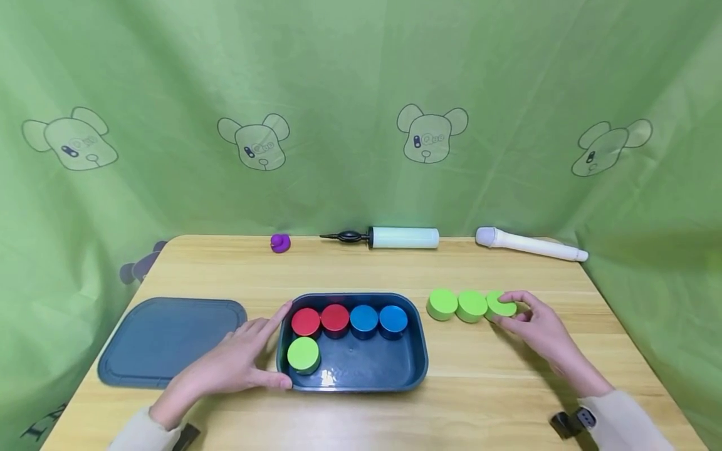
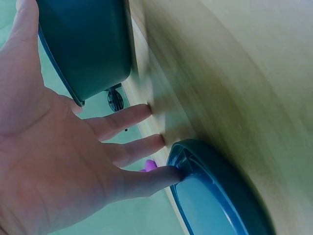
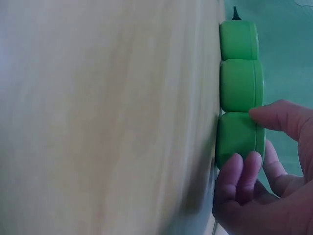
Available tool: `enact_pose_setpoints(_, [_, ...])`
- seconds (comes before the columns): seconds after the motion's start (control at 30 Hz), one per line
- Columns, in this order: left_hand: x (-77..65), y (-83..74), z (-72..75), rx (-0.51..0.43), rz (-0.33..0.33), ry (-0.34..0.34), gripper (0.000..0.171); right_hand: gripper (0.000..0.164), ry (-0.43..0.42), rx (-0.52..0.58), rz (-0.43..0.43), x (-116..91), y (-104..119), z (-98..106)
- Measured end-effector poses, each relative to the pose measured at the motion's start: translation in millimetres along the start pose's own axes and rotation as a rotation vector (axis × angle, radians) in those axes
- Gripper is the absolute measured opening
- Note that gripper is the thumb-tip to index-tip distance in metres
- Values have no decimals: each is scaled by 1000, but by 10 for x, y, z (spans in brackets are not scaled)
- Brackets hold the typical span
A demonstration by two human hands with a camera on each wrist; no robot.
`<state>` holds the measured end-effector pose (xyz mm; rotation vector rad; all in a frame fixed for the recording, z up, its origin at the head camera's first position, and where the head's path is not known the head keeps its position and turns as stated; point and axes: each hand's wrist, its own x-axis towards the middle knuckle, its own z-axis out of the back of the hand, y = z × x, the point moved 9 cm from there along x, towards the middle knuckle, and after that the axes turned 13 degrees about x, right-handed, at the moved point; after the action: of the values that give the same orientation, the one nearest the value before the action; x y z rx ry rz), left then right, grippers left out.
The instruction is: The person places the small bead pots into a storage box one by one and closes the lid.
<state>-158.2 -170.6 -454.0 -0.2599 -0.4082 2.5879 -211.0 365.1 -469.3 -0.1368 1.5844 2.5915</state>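
A dark blue rectangular box (image 1: 372, 369) sits open in the middle of the table. Along its back wall stand red round tins (image 1: 335, 319) and blue round tins (image 1: 393, 321), with one green tin (image 1: 304, 354) at the front left. My left hand (image 1: 242, 357) is spread at the box's left end, thumb and index finger touching its rim, the other fingers straight. To the right, three green round tins (image 1: 442, 304) stand in a row. My right hand (image 1: 538, 326) holds the rightmost green tin (image 3: 237, 137) between thumb and fingers, still beside its neighbour.
A dark blue lid (image 1: 169, 341) lies left of the box, close under my left hand. At the back edge are a purple rubber duck (image 1: 279, 243), a hand pump (image 1: 403, 237) and a white stick-like object (image 1: 533, 244). A green curtain (image 1: 350, 75) hangs behind.
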Motion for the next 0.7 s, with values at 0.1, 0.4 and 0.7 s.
enact_pose_setpoints(0.1, [-1, 5, -4, 3, -1, -4, 127, 54, -17, -24, 11, 12, 26, 4])
enact_pose_setpoints(0.4, [-7, -13, 18, 5, -4, -11, 127, 64, -54, -48, 35, -63, 130, 110])
enact_pose_setpoints(0.7, [-3, -27, 23, 10, -5, -8, 128, 61, -175, 12, 118, -222, 363, 186])
